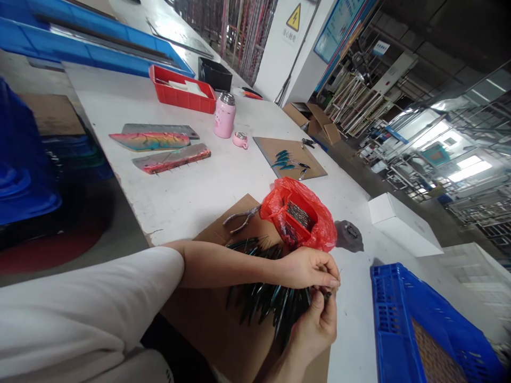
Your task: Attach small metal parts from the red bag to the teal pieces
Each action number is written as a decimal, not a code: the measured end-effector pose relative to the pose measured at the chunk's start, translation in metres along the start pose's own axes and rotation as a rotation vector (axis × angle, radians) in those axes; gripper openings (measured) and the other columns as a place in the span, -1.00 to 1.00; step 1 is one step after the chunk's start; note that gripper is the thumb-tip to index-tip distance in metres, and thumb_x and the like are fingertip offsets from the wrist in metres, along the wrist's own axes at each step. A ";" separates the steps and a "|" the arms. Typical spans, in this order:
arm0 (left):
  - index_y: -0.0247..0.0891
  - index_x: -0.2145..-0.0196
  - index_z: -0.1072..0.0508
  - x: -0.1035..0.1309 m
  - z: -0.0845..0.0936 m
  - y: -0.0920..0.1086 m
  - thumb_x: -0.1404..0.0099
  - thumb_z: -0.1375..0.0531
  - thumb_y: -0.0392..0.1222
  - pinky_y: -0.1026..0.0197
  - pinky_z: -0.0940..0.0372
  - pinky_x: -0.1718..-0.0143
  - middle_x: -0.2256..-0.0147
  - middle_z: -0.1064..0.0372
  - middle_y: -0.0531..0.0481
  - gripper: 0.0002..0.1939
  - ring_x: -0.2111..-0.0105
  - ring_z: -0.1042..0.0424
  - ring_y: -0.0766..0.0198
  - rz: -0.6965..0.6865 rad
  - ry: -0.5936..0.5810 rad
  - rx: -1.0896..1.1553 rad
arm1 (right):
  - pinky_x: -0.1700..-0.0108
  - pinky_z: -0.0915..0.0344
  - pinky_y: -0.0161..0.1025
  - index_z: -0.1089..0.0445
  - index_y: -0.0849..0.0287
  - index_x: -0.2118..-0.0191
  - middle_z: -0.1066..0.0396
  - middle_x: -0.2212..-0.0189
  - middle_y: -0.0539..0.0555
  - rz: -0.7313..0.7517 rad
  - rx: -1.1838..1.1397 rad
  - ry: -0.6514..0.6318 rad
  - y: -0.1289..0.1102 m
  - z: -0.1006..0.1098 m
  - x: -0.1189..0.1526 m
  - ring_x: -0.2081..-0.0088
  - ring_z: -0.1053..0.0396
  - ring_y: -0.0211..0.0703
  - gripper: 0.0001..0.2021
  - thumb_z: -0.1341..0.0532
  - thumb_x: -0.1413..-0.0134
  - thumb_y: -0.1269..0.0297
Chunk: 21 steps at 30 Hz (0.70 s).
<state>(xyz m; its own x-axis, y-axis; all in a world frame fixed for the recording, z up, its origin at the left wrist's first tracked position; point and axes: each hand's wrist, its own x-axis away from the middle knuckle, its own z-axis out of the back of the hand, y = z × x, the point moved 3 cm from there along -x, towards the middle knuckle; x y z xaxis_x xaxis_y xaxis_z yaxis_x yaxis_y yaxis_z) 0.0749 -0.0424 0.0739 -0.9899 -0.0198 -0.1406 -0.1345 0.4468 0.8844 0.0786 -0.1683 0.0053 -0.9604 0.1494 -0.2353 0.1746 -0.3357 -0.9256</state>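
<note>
My left hand is closed in a pinch, its fingertips meeting those of my right hand; a fine wire-like tip shows beside them. My right hand is closed around a small dark piece, likely a fishing lure, mostly hidden by fingers. Below and behind my wrists, many slim dark blue-green lures lie in a pile on brown cardboard. Just beyond sits a red plastic bag around a red box of small metal parts. Pliers lie with handles apart left of the bag.
Farther up the white table are a board with blue lures, a pink bottle, its lid, a red tray and large fish-shaped pieces. To the right stand a blue crate, white box and dark roll.
</note>
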 end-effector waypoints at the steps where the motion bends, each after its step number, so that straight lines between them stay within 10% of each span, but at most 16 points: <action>1: -0.36 0.45 -0.31 0.000 0.000 0.000 0.00 -0.24 -0.16 0.32 -0.22 0.41 0.50 -0.30 0.05 -0.77 0.50 -0.30 0.44 -0.003 -0.001 0.003 | 0.07 -0.22 -0.18 -0.35 0.13 0.10 -0.38 0.14 0.12 -0.004 -0.001 -0.001 0.000 0.000 0.000 0.10 -0.31 -0.04 -0.57 -0.13 0.10 0.02; 21: -0.34 0.42 -0.39 0.000 0.006 -0.002 -0.09 -0.18 -0.22 0.45 -0.19 0.37 0.44 -0.34 0.05 -0.88 0.43 -0.30 0.47 -0.270 -0.007 -0.521 | 0.11 -0.25 -0.21 -0.30 0.20 0.04 -0.35 0.10 0.18 0.016 0.048 0.012 0.003 0.001 0.001 0.10 -0.31 -0.03 -0.52 -0.10 0.06 0.02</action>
<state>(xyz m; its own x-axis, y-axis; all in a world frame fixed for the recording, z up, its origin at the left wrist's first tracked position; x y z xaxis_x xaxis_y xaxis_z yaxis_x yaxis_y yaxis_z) 0.0755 -0.0381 0.0697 -0.9175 -0.0649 -0.3924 -0.3879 -0.0719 0.9189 0.0780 -0.1697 0.0022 -0.9548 0.1550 -0.2535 0.1788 -0.3819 -0.9068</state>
